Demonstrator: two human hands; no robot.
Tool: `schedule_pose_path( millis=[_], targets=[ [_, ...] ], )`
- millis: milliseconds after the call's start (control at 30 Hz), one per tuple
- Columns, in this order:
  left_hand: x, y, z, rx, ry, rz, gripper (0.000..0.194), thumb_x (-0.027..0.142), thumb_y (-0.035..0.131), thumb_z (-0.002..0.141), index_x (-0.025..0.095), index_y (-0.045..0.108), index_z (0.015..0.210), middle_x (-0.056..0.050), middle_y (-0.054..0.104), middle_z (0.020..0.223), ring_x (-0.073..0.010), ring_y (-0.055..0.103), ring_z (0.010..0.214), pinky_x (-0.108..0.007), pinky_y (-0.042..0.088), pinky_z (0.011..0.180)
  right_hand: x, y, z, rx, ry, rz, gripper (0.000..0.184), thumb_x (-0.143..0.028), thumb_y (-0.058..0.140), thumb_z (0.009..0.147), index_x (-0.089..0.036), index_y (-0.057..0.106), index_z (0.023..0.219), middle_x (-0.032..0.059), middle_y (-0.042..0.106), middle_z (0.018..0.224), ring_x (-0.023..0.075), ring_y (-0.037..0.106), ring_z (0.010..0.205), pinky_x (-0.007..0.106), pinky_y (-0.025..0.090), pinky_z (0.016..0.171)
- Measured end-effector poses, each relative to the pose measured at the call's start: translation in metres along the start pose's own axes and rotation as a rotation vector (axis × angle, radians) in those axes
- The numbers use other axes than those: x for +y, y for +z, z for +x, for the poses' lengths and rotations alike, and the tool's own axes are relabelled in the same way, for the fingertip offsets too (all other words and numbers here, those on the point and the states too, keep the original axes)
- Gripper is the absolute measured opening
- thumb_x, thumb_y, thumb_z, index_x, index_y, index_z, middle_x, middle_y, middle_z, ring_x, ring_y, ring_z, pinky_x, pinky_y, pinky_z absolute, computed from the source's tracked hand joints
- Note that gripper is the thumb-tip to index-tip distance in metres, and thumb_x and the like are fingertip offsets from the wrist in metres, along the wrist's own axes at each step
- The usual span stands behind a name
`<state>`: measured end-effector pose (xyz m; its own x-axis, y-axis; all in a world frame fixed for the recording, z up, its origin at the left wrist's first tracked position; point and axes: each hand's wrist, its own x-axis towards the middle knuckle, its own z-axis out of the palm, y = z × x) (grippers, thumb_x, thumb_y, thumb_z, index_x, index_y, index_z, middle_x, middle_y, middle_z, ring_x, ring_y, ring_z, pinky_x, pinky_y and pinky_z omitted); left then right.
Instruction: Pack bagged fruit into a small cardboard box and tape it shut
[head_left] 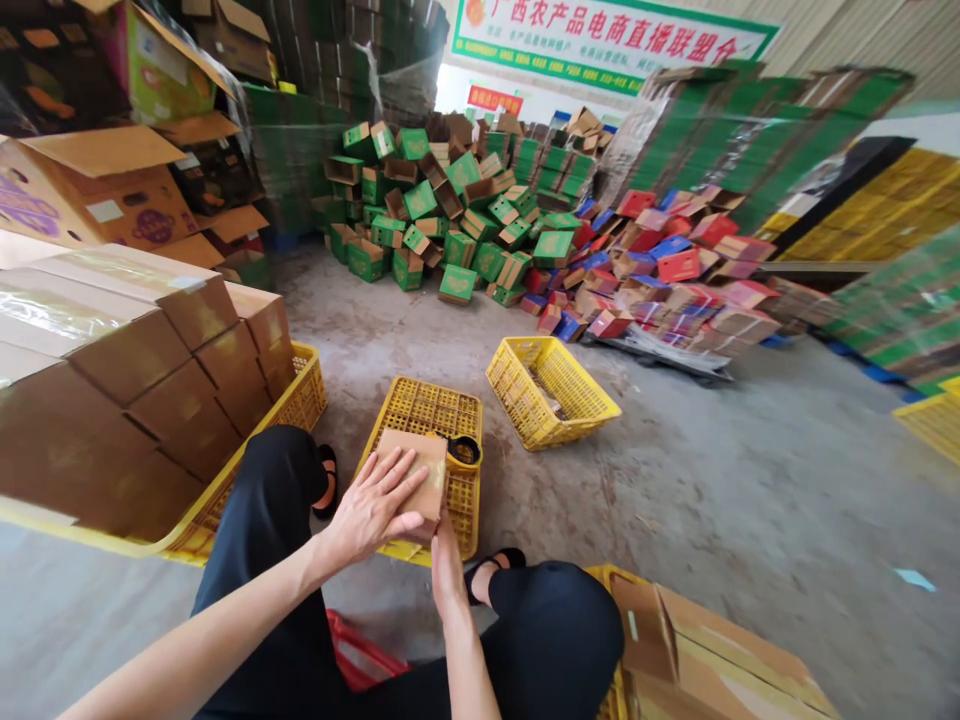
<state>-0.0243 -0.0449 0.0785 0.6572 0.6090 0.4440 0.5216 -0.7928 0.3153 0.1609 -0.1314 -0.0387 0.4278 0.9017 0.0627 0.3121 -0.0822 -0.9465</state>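
Note:
A small brown cardboard box [427, 473] rests on an upturned yellow plastic crate [466, 505] between my knees. Flat on the box's top lies my left hand [379, 503], its fingers spread. My right hand [448, 565] is against the near right side of the box, fingers stretched out along it, their tips partly hidden. Just beyond the box, a black and yellow tape dispenser [465, 450] sits on the crate.
Left, a large yellow crate [311, 390] holds stacked closed cartons [176, 375]. Another yellow crate [555, 440] stands ahead on the floor. By my right knee are flattened cartons [720, 640] in a crate. Farther off lie heaps of green boxes [457, 285] and red boxes [679, 265].

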Motion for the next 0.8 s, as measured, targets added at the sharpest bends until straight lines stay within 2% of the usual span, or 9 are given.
schedule_pose_path(
  millis=[133,300,400,500,567,667,733,800],
  targets=[
    [-0.024,-0.016,-0.016,-0.026,-0.115,0.005,0.064,0.059,0.046,0.104,0.031,0.037,0.160,-0.008,0.043,0.162,-0.0294,0.035,0.153,-0.057,0.010,0.128,0.024,0.015,-0.009,-0.014,0.133,0.065,0.076,-0.076,0.039,0.094,-0.020,0.065,0.140,0.0154,0.073,0.128,0.0251,0.069,0.119,0.045,0.057,0.096],
    [-0.050,-0.021,-0.042,0.081,-0.359,-0.069,0.069,0.061,0.049,0.102,0.015,0.047,0.153,-0.021,0.047,0.157,-0.0336,0.041,0.150,-0.052,0.035,0.122,0.020,0.021,0.008,-0.012,0.165,0.129,0.075,-0.076,0.044,0.091,-0.018,0.070,0.130,0.0147,0.078,0.110,0.0263,0.077,0.093,0.043,0.062,0.073],
    [-0.058,-0.020,-0.056,0.158,-0.489,-0.174,0.075,0.063,0.056,0.097,0.015,0.043,0.154,-0.021,0.051,0.155,-0.0334,0.047,0.146,-0.048,0.043,0.118,0.013,0.012,0.013,-0.014,0.158,0.155,0.069,-0.073,0.055,0.087,-0.021,0.072,0.128,0.0144,0.079,0.110,0.0269,0.078,0.095,0.041,0.063,0.076],
    [-0.060,-0.015,-0.060,0.176,-0.549,-0.333,0.069,0.059,0.058,0.097,0.021,0.041,0.153,-0.016,0.051,0.155,-0.0310,0.057,0.138,-0.046,0.049,0.112,0.009,-0.012,0.014,0.036,0.194,0.181,0.071,-0.068,0.066,0.082,-0.023,0.068,0.136,0.0145,0.076,0.121,0.0312,0.075,0.107,0.047,0.063,0.087],
    [-0.059,-0.003,-0.056,0.140,-0.554,-0.469,0.061,0.054,0.055,0.100,0.023,0.043,0.150,-0.014,0.054,0.154,-0.0289,0.062,0.131,-0.044,0.053,0.108,0.008,-0.032,0.015,0.121,0.233,0.167,0.082,-0.068,0.068,0.079,-0.019,0.061,0.144,0.0143,0.070,0.134,0.0328,0.069,0.121,0.048,0.059,0.097],
    [-0.060,0.030,-0.049,0.054,-0.563,-0.622,0.054,0.045,0.050,0.101,0.019,0.044,0.148,-0.013,0.063,0.143,-0.0269,0.068,0.123,-0.042,0.056,0.103,0.010,-0.057,0.018,0.256,0.269,0.007,0.088,-0.071,0.063,0.081,-0.016,0.056,0.149,0.0142,0.062,0.145,0.0330,0.063,0.130,0.046,0.052,0.108],
    [-0.063,0.058,-0.047,0.024,-0.621,-0.587,0.050,0.039,0.047,0.100,0.017,0.048,0.144,-0.013,0.071,0.131,-0.0274,0.070,0.118,-0.044,0.057,0.101,0.013,-0.064,0.018,0.272,0.272,-0.157,0.085,-0.073,0.059,0.082,-0.018,0.058,0.148,0.0150,0.064,0.142,0.0341,0.067,0.123,0.049,0.052,0.108],
    [-0.066,0.082,-0.049,0.034,-0.666,-0.515,0.051,0.036,0.045,0.098,0.012,0.050,0.143,-0.018,0.070,0.131,-0.0311,0.068,0.122,-0.048,0.055,0.102,0.018,-0.060,0.017,0.224,0.188,-0.292,0.084,-0.074,0.054,0.085,-0.016,0.059,0.146,0.0185,0.069,0.134,0.0361,0.073,0.110,0.054,0.054,0.102]
  ],
)
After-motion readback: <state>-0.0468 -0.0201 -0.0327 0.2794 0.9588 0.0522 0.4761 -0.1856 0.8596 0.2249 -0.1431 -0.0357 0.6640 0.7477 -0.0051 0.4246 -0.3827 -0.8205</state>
